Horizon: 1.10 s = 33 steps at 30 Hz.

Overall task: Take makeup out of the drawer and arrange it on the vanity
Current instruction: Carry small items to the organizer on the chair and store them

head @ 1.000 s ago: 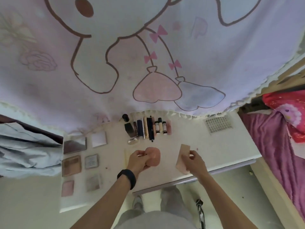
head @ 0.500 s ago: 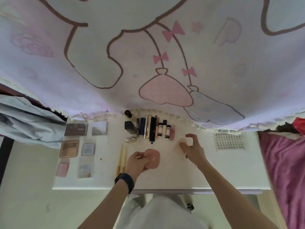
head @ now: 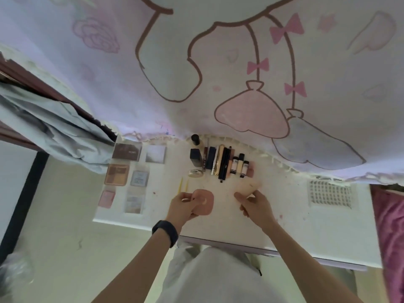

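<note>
My left hand grips a pink rounded makeup sponge just above the white vanity top. My right hand sits to its right, fingers curled, its fingertips at the near edge of a beige puff lying on the vanity. Behind both, a row of tubes, pencils and small bottles lies side by side. A black square bottle, a small dark jar and a gold oval case sit at the row's left end.
Several palettes and compacts lie in two columns at the vanity's left. Two thin yellow sticks lie beside my left hand. A white grid tray is at the right. A cartoon-print curtain hangs over the back edge.
My right hand carried the beige puff forward, set it on the vanity below the row, and has drawn back a little. My left hand kept hold of the pink sponge.
</note>
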Tool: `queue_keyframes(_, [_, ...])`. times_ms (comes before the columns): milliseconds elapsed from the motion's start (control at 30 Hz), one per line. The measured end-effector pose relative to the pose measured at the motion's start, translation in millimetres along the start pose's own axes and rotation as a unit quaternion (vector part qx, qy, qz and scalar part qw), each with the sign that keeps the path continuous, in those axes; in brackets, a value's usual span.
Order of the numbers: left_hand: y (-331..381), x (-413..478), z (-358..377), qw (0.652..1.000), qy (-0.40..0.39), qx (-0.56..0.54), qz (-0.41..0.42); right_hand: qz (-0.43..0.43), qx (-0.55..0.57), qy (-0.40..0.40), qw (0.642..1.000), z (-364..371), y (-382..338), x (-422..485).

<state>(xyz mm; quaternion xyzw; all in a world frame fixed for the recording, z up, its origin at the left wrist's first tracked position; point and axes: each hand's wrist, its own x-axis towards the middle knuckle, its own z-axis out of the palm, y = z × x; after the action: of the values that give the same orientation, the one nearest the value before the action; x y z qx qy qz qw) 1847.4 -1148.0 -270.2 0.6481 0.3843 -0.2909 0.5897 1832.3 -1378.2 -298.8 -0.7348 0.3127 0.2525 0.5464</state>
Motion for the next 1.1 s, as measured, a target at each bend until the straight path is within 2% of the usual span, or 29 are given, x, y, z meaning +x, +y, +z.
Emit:
queue_keyframes(100, [-5.2,-3.0,-32.2,0.999,0.032,-0.013,0.004,-0.089,-0.092,0.003,0.992,44.5,-14.9,-3.2])
queue_keyframes(200, [-10.0,-4.3,-65.5,0.997,0.056,-0.051,0.004,-0.203,-0.174,-0.005,0.964,83.0,-20.0,3.1])
queue_keyframes(333, [-15.5,-3.1,-98.8,0.994,0.081,-0.075,0.019,-0.254,-0.259,-0.011,0.932,111.4,-18.3,15.0])
queue_keyframes(400, [-19.3,-2.2,-111.2,0.993,0.097,-0.053,0.038,-0.258,-0.278,-0.01,0.925,115.3,-16.6,18.2])
queue_keyframes(500, [-25.1,-3.3,-125.5,0.985,0.135,0.056,0.096,-0.259,-0.294,-0.009,0.92,114.8,-13.7,20.2])
queue_keyframes(667, [-31.3,1.0,-140.4,0.947,0.183,0.204,0.165,-0.208,-0.276,-0.017,0.938,116.5,-9.4,18.0])
queue_keyframes(800, [-33.7,14.5,-141.4,0.876,0.192,0.392,0.205,-0.164,-0.235,-0.014,0.958,119.2,-6.3,8.8])
queue_keyframes(933, [-34.3,29.2,-124.0,0.819,0.17,0.504,0.214,-0.137,-0.216,-0.007,0.967,116.0,7.2,-1.6])
queue_keyframes(1000, [-33.1,34.5,-115.2,0.814,0.17,0.518,0.2,-0.133,-0.222,-0.008,0.966,111.3,14.6,-5.1])
queue_keyframes(1100, [-31.4,40.5,-107.4,0.844,0.167,0.482,0.166,-0.131,-0.228,-0.012,0.965,105.4,20.9,-8.0])
